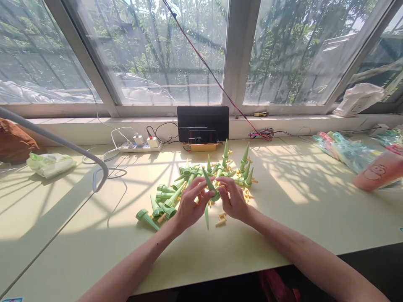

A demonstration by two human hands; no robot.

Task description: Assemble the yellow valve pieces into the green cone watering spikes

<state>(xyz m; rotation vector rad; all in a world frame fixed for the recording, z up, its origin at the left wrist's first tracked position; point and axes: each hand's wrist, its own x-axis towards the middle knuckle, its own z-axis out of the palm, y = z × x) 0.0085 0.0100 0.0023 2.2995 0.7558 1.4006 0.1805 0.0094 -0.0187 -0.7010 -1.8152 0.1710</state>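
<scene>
The left hand (pixel 192 203) pinches a green spike (pixel 208 181) above the counter (pixel 195 262), tip up and leaning left; the right hand (pixel 233 200) has its fingers drawn in at the spike's right, its grip unclear. The smooth taper could slip from a light pinch, and a dropping wrist could scatter the loose spikes (pixel 165 196) to the left or nearby yellow pieces (pixel 221 220).

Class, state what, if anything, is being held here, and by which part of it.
A green spike, held near its wide end by the left hand; the right hand is at that end too, its exact grip unclear.
</scene>
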